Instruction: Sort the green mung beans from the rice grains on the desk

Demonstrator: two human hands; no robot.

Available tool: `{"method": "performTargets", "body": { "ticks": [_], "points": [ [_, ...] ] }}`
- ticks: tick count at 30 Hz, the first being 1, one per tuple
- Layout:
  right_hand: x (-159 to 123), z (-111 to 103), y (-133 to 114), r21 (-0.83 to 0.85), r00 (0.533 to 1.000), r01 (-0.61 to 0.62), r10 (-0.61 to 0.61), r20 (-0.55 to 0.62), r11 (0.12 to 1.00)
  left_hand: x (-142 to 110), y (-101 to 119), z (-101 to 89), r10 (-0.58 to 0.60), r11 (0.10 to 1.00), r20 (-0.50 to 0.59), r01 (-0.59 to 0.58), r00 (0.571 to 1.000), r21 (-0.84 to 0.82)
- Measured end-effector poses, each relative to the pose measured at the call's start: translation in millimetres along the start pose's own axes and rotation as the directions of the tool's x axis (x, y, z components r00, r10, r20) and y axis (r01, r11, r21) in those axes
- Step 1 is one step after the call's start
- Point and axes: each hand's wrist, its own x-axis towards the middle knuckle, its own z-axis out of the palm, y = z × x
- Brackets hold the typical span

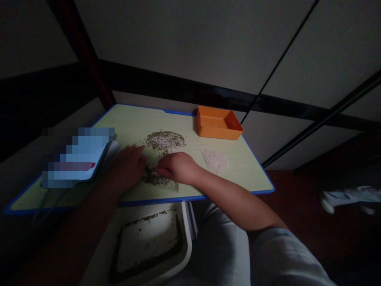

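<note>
My right hand (pixel 179 168) is over a small pile of dark green grains (pixel 150 176) near the table's front edge. Its thumb and fingers are pinched together; anything between them is too small to make out. Beside the same pile, my left hand (pixel 128 162) lies low on the table with its fingers stretched forward. Just beyond both hands spreads a mixed heap of white and green grains (pixel 165 140). To the right of my right hand is a flat pile of whitish grains (pixel 216 160). My wrist partly hides the dark pile.
An orange open box (pixel 218 133) stands at the table's back right. A lit screen device (pixel 80 159) leans at the left, its display blurred out. Below the front edge sits a white tub (pixel 187 242) with scattered dark grains. The pale table (pixel 250 174) has a blue rim.
</note>
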Motion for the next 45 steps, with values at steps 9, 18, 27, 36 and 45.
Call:
{"method": "performTargets", "body": {
  "ticks": [9, 18, 27, 36, 45],
  "points": [
    [-12, -14, 14, 0.002, 0.986, -0.168, 0.168, -0.013, 0.986, -2, -2, 2.0, -0.012, 0.999, 0.005, 0.012, 1.000, -0.038],
    [-20, -24, 41, 0.236, 0.979, -0.152, 0.178, -0.094, 0.960, -3, -1, -0.6, -0.018, 0.999, 0.007, 0.019, 1.000, -0.045],
    [-20, -25, 47, 0.115, 0.945, -0.293, 0.306, -0.115, 0.949, -2, -2, -0.4, 0.001, 0.999, -0.004, -0.002, 1.000, -0.047],
    [-17, -16, 40, 0.294, 0.978, -0.161, 0.192, -0.080, 0.942, -2, -2, 1.3, -0.015, 0.997, -0.008, 0.014, 1.000, -0.072],
    [-17, -15, 32, 0.337, 0.992, -0.113, 0.127, -0.020, 0.935, -2, -4, 3.9, -0.012, 0.999, -0.017, 0.011, 1.000, -0.039]
  ]
}}
